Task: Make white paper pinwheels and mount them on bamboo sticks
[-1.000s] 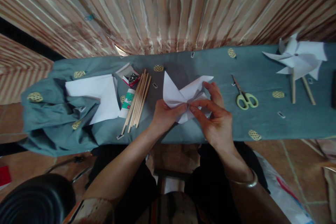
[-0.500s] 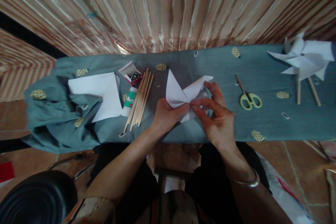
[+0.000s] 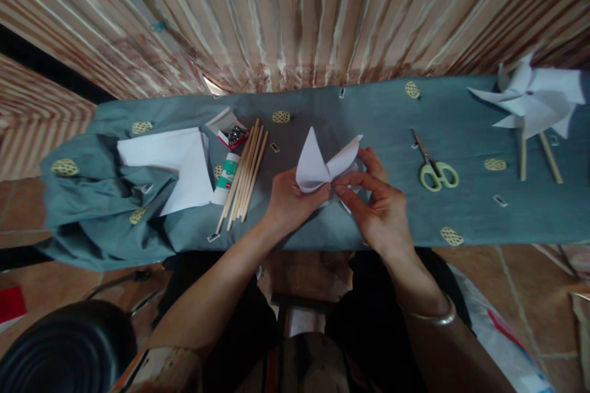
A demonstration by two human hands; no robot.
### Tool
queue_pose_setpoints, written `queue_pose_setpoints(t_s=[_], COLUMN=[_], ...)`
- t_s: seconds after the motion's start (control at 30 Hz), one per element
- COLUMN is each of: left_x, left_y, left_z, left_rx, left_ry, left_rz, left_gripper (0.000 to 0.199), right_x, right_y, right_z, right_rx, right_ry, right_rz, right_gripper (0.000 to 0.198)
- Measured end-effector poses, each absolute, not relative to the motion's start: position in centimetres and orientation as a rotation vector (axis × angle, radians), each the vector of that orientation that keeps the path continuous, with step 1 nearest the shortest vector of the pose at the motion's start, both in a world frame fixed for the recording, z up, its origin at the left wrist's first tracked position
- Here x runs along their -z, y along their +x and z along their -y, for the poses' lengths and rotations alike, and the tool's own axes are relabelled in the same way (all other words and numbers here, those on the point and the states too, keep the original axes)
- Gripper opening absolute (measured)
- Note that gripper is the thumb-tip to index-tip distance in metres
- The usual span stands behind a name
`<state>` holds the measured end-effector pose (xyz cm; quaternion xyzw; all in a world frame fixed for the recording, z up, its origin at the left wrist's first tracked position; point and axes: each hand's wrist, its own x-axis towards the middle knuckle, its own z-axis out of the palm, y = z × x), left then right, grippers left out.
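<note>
A folded white paper pinwheel [image 3: 312,163] is held up over the cloth, its corners drawn in toward the middle. My left hand [image 3: 291,201] is closed on its left side, the thumb pressing near the centre and the other fingers hidden behind the paper. At the centre, my right hand [image 3: 375,202] pinches a tiny shiny thumbtack [image 3: 332,185] between thumb and index finger. The remaining right fingers rest along the paper's right side. Left of my hands lie several wooden sticks [image 3: 244,178], a glue stick [image 3: 225,179] and an open box of thumbtacks [image 3: 233,135].
Scissors [image 3: 436,173] with green handles lie to the right. Finished pinwheels [image 3: 537,104] on sticks sit at the far right. White paper sheets [image 3: 188,175] lie at left beside bunched cloth [image 3: 106,190]. A pleated curtain [image 3: 295,18] hangs behind the table; a black stool [image 3: 69,344] stands lower left.
The paper's upper points have drawn closer together and it has turned slightly in my hands. My right fingers stay at the centre, where the small shiny tack shows more clearly.
</note>
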<state>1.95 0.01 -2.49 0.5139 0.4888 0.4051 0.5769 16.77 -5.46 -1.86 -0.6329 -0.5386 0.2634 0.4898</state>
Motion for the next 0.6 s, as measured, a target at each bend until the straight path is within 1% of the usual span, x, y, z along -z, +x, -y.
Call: queue_pose_setpoints(t_s=[0.13, 0.4, 0.53, 0.6], left_x=[2.5, 2.3, 2.4, 2.4], left_y=[1.9, 2.0, 2.0, 2.1], left_z=[-0.1, -0.1, -0.1, -0.1], left_rx=[-0.942, -0.918, -0.924, -0.918], left_ry=[1.214, 1.187, 1.148, 1.148], left_rz=[-1.141, -1.106, -1.072, -1.073], left_gripper=[0.012, 0.017, 0.022, 0.022], right_x=[2.1, 2.2, 2.7, 3.1], right_y=[16.9, 16.7, 16.7, 16.7], right_z=[5.4, 5.3, 5.3, 5.2], right_rx=[-0.671, -0.715, -0.747, -0.698], right_ry=[-1.526, -1.51, -1.474, -1.469], right_rz=[1.273, 1.186, 1.172, 1.209], right_gripper=[0.005, 0.001, 0.003, 0.008])
